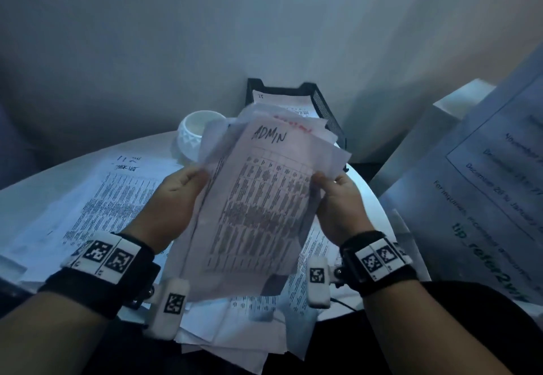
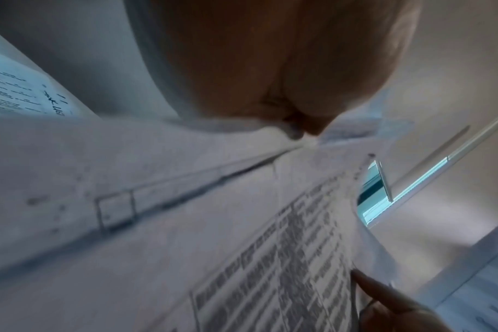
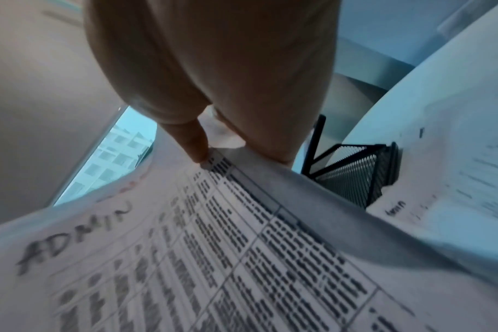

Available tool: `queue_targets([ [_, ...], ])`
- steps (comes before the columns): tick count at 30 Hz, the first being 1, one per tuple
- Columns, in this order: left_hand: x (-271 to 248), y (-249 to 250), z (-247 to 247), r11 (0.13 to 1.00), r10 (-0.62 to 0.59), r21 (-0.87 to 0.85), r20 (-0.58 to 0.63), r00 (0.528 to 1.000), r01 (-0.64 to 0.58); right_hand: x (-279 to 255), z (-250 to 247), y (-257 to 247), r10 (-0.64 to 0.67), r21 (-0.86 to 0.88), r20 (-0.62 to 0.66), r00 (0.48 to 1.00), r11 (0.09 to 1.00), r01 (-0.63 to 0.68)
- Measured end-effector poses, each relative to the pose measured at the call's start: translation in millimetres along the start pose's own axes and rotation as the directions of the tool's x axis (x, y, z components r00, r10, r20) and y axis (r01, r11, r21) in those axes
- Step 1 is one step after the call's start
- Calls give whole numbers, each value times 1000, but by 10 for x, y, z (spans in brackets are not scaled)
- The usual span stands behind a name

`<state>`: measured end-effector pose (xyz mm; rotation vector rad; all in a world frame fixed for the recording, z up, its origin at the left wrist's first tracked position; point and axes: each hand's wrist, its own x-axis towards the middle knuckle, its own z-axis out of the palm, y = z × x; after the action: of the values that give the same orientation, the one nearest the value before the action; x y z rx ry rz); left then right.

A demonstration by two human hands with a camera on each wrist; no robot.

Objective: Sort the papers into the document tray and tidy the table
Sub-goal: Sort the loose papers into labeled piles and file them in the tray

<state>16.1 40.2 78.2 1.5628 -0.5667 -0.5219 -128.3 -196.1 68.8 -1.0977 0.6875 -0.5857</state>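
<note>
I hold a loose stack of papers point(image 1: 258, 198) up over the round white table point(image 1: 373, 207). Its top sheet is a printed grid with "ADMIN" handwritten at the head point(image 3: 80, 238). My left hand point(image 1: 179, 186) grips the stack's left edge, and my right hand point(image 1: 335, 189) pinches the right edge, thumb on top point(image 3: 196, 148). Behind the stack stands the black mesh document tray point(image 1: 329, 110), with a sheet lying in it. More printed sheets point(image 1: 111, 201) lie spread on the table at the left and under the stack.
A white faceted bowl point(image 1: 194, 133) stands left of the tray at the table's far side. A large printed notice point(image 1: 482, 186) leans at the right, beside the table. A grey wall rises close behind. A window shows in the right wrist view point(image 3: 114, 152).
</note>
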Motion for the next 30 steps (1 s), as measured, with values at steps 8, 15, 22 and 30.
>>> queue_targets([
  [8,17,-26,-67,822,4,569,6,1000,-6,89,60,356,62,28,-55,997,998,-60],
  [15,97,168,-367,786,33,614,-152,988,68,148,-290,1043,354,-638,-264,897,634,-437],
  [22,62,245,-464,801,36,591,-202,979,92,116,-235,1320,297,-792,-274,915,470,-390],
  [30,55,262,-455,796,43,597,-221,974,100,155,-258,1182,86,-879,-192,978,428,-210],
])
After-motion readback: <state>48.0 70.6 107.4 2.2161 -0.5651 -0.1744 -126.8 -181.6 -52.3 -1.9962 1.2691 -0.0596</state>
